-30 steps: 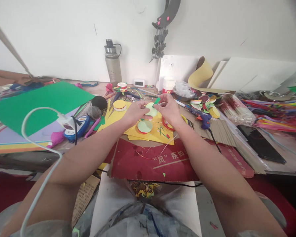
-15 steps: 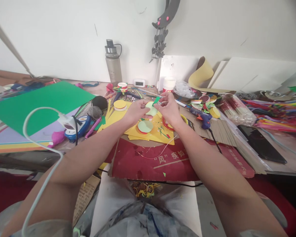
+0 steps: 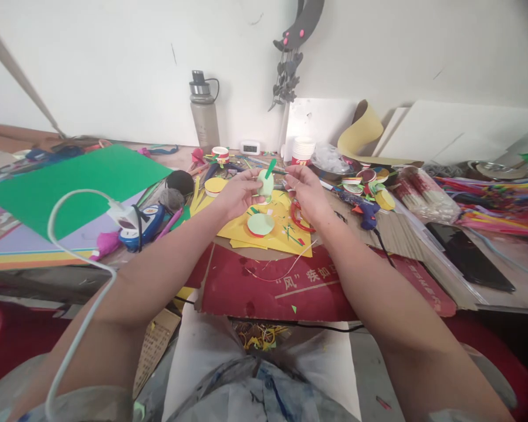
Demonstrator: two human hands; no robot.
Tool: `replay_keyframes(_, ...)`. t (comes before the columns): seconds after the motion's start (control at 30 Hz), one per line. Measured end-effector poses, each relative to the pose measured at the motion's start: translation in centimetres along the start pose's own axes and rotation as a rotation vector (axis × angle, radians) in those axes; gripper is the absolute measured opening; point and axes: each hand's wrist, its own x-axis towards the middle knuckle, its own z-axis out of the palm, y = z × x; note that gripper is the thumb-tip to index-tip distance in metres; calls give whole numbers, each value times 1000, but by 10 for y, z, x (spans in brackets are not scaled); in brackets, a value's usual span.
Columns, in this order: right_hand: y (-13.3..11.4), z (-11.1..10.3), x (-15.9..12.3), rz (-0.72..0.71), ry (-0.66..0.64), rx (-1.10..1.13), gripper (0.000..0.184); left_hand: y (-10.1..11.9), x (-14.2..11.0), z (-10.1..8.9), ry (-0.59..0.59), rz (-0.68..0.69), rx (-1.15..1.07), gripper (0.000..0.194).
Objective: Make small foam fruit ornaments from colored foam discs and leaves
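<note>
My left hand is closed on the edge of a pale green paper disc, which it holds tilted up above the yellow sheets. From the disc's top a dark green paper strip sticks up at a slant. Just right of the disc, the fingertips of my right hand are pinched together. A thin dark piece shows at those fingertips; its kind is too small to tell. Below the hands lies a second pale green disc with a red rim.
Yellow paper with green scraps covers a red cardboard sheet. A blue glue gun and a black phone are on the right. A grey bottle stands behind; a white cable crosses the left arm.
My right fingers have come off the green strip and shifted slightly right. The strip now stands up from the disc, which my left hand has turned more upright and raised a little.
</note>
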Motion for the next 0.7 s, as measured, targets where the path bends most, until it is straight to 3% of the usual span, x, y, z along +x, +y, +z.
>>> replay_keyframes(0.23,-22,7,-14,-57,-264,92,30,-1,-2,2,-161,-110,-17,43)
replay_keyframes(0.37,-21,7,-13,-29,-246,89,35,0,1,-1,-173,-119,46,33)
replay_keyframes(0.43,-17,5,-9,-2,-188,119,34,2,4,-7,-107,-74,167,24)
replay_keyframes(0.6,-5,-3,0,76,-5,136,31,2,14,-26,293,182,793,14)
replay_keyframes(0.7,-1,-4,2,131,22,107,28,-5,20,-31,323,193,1084,29)
